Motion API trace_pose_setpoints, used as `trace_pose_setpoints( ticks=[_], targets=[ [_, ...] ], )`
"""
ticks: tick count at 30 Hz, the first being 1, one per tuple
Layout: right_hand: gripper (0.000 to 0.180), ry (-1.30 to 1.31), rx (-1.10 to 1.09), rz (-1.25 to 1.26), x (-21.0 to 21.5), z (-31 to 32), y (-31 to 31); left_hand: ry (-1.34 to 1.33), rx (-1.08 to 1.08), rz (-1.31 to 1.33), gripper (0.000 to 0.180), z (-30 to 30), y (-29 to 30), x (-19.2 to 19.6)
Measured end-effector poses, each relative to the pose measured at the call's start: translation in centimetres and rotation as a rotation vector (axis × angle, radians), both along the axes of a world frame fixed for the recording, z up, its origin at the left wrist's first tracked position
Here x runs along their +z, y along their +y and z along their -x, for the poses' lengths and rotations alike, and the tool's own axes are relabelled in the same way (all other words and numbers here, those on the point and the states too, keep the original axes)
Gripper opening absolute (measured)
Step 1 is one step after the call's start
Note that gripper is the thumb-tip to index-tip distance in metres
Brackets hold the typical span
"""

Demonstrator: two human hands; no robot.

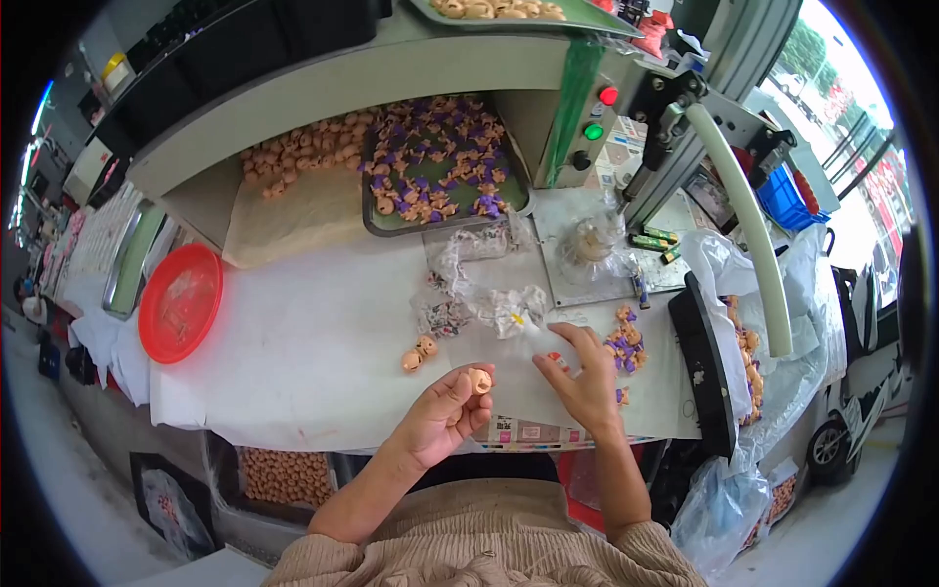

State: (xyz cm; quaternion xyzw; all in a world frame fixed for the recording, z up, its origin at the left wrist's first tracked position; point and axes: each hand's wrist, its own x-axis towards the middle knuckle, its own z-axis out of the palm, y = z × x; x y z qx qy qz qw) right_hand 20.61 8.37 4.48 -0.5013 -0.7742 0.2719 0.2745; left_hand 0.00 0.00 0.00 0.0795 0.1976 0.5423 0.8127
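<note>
Pinched between the thumb and fingers of my left hand point(447, 416) is a small peach-coloured doll head point(479, 382). My right hand point(587, 382) has its thumb and fingers around a small white squeeze bottle point(540, 339) with a yellow tip and a red-orange mark. Part of the bottle is hidden by the fingers. Left of my hands, two loose doll heads point(419, 354) lie on the white table covering point(293, 342). Small doll bodies with purple clothing point(626, 342) lie in a pile just right of my right hand. Crumpled white wrapping point(509, 308) lies beyond the bottle.
A green tray point(377, 223) of purple-clad dolls and a heap of heads point(308, 147) sit under the shelf. A red basin point(152, 313) stands left. At right are a black tray point(702, 362), a press lever point(743, 215) and a metal plate point(567, 279) bearing a plastic-wrapped thing.
</note>
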Motion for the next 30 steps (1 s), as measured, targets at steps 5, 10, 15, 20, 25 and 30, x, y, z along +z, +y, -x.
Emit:
trace_pose_setpoints(
  ticks=[5, 10, 15, 20, 25, 30],
  targets=[
    [0.039, 0.324, -0.107, 0.012, 0.6, -0.8, -1.7, -0.011, -0.022, 0.054, 0.035, -1.1, -0.4, 0.8],
    [0.034, 0.177, -0.117, -0.063, 1.9, 0.1, -1.9, 0.052, 0.032, 0.065, 0.035, -0.6, -0.8, 1.5],
    [0.033, 0.223, -0.083, -0.125, 3.3, 1.6, -2.3, 0.108, 0.006, 0.052, 0.037, 0.4, 0.3, 4.2],
    [0.033, 0.254, -0.120, -0.126, 3.8, 3.7, -3.4, 0.288, 0.106, 0.075, 0.043, 2.4, 2.4, 4.2],
    [0.032, 0.394, -0.164, -0.133, 4.6, 5.4, -4.4, 0.270, 0.118, 0.078, 0.039, 5.2, 2.0, 4.3],
    [0.032, 0.592, -0.158, -0.005, 5.5, 7.3, -2.3, 0.153, 0.124, 0.071, 0.027, 7.3, 3.8, 5.4]
  ],
)
